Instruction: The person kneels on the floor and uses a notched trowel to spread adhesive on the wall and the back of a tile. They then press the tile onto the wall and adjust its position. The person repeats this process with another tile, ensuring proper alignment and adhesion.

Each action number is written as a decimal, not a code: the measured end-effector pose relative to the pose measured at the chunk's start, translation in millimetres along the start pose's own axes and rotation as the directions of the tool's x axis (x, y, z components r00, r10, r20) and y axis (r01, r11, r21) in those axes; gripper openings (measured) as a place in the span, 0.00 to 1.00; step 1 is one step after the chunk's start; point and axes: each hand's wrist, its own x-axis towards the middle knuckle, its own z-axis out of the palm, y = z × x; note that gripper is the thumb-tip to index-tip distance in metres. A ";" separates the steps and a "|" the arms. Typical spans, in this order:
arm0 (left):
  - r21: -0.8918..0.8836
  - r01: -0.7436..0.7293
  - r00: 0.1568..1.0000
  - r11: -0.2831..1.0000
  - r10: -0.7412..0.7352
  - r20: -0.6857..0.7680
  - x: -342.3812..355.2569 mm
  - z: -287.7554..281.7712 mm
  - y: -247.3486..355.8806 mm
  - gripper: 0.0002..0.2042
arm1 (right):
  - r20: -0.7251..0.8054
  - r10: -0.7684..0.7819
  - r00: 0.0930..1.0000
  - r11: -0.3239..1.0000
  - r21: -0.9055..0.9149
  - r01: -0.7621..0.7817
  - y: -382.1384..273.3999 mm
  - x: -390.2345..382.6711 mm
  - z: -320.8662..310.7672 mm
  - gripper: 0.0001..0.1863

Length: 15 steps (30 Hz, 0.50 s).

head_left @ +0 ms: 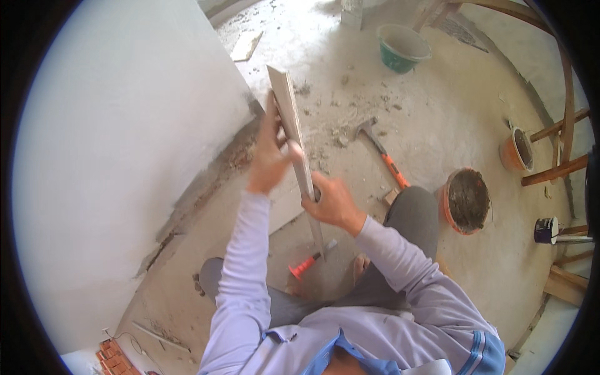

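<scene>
A long, thin, pale strip, like a tile or board, stands tilted and nearly edge-on in front of me. My left hand grips its upper part, fingers stretched along the left face and thumb over the edge; motion blurs it slightly. Lower down, my right hand pinches the strip's right edge. Below its bottom end, a chisel with a red grip lies on the floor between my legs. To the right of the strip rests a hammer with an orange handle, its head away from me.
A white wall rises at the left, with a rough, broken base. An orange bucket of mortar stands beyond my right knee. Farther off are another orange bucket, a green basin, a small paint bucket and wooden poles.
</scene>
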 end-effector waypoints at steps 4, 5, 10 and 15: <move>0.033 0.129 0.989 0.991 -0.132 0.073 0.6 18.6 10.0 0.67 | 0.072 0.197 0.978 0.980 0.013 -0.199 -1.8 -3.7 0.0 0.32; 0.054 0.126 0.986 0.991 -0.131 0.106 4.8 19.4 8.3 0.67 | 0.102 0.232 0.967 0.969 0.062 -0.239 0.8 -2.8 -0.1 0.36; -0.042 0.114 0.971 0.993 -0.103 0.215 5.3 -2.4 -20.4 0.63 | -0.083 0.120 0.989 0.992 0.046 -0.117 43.2 16.3 -14.2 0.34; 0.025 0.393 0.916 0.919 -0.390 -0.094 -97.1 -77.3 -44.5 0.44 | -0.158 0.512 0.844 0.823 0.374 -0.428 104.8 48.7 -66.7 0.16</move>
